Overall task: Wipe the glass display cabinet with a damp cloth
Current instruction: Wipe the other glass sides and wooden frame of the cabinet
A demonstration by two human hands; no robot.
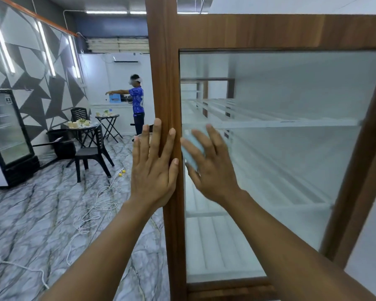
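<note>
The display cabinet has a brown wooden frame (165, 61) and a large glass pane (291, 148) with white shelves behind it. My left hand (153, 168) lies flat on the frame's left upright, fingers spread, holding nothing. My right hand (211, 164) presses a light blue cloth (191, 148) flat against the glass near its left edge. The hand is motion-blurred, and most of the cloth is hidden under the palm and fingers.
Left of the cabinet, white cables (91, 211) trail over a marble floor. Black chairs (91, 151) and small tables (83, 127) stand further back, with a glass-door fridge (7, 135) at far left. A person (137, 105) in a blue shirt stands at the back.
</note>
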